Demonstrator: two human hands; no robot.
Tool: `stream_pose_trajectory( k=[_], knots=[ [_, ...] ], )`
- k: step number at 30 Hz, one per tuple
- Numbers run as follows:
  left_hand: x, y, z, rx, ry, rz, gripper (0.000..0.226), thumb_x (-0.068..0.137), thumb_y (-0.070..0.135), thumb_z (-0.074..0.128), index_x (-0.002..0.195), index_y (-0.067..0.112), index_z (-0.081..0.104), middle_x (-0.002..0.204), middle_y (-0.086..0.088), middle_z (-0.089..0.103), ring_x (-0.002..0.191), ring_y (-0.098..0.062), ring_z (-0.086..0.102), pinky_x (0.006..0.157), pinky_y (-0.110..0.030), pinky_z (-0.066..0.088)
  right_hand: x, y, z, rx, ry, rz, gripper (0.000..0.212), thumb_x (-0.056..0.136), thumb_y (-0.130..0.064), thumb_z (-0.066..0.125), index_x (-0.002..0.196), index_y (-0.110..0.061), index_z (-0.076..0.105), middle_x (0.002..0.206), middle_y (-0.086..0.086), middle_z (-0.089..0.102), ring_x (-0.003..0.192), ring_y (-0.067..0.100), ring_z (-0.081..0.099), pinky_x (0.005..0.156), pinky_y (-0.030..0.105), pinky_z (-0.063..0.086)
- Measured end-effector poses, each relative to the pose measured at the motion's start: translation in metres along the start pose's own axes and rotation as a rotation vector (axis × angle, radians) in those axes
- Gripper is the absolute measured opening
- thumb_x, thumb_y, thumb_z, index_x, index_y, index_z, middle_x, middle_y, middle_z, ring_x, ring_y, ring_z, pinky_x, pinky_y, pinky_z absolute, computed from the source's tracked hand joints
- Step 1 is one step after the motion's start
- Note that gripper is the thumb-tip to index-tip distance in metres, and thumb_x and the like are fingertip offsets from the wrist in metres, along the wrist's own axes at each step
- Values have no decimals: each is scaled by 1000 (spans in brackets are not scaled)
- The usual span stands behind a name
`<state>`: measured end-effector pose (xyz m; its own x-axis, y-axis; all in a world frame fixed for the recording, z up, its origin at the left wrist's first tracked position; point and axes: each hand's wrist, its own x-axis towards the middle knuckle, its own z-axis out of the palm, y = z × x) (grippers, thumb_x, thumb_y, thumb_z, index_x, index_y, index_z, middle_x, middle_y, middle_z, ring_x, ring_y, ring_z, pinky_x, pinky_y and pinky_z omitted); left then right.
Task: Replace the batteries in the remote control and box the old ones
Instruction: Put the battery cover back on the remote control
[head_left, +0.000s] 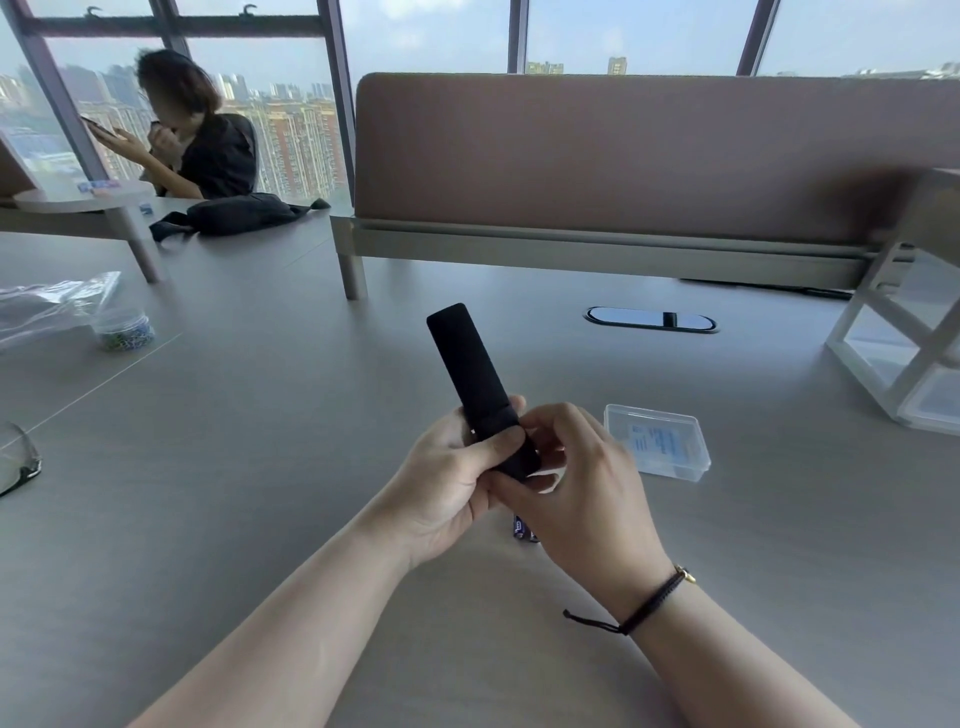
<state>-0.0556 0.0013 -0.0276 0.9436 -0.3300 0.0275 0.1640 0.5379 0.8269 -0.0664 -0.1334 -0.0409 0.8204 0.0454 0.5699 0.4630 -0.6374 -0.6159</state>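
Both hands, left (447, 478) and right (576, 478), curl round the slim matte-black remote (470, 369); clear lidded plastic box (657, 441) nearby on the table (260, 467).

Remote control (470, 364) matt black plastic; box (655, 441) clear glossy plastic; table (260, 467) smooth matt wood-grain

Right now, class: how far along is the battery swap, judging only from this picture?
Done: nothing clearly; the clear plastic box sits closed on the table. In hand: the left hand grips the black remote while the right hand works its lower end. Left: swapping cells and boxing old ones. A battery lies beneath the hands; old or new is unclear.
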Motion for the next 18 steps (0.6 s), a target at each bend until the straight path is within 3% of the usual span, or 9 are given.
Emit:
stream_pose_trajectory(
  k=[4,11,15,18],
  knots=[
    [3,-2,-3,-35,24,-7,39,93,-5,50,132,-9,45,103,-23,60,85,-33,71,68,-37,59,-1,-1,-1,5,-13,-3,38,62,-40,78,94,-28,60,85,-14,62,77,7,64,63,36,56],
    [3,-2,-5,-4,1,-8,37,94,-8,48,130,-12,45,98,-22,63,84,-32,72,70,-35,58,0,-1,-2,15,-24,16,33,66,-39,79,90,-27,59,82,-13,62,76,8,64,63,37,55],
    [3,0,-7,35,18,-13,34,94,-5,49,128,-10,48,94,-19,69,85,-34,72,73,-40,59,2,0,-5,63,-60,20,27,72,-29,82,89,-22,63,80,-13,65,77,5,63,65,21,51],
    [4,0,-8,85,35,-21,36,91,0,55,126,-9,54,106,-25,69,94,-39,71,78,-44,60,6,3,-9,138,-71,83,25,73,-19,84,87,-24,64,75,-16,69,78,0,66,65,13,50]
  ],
)
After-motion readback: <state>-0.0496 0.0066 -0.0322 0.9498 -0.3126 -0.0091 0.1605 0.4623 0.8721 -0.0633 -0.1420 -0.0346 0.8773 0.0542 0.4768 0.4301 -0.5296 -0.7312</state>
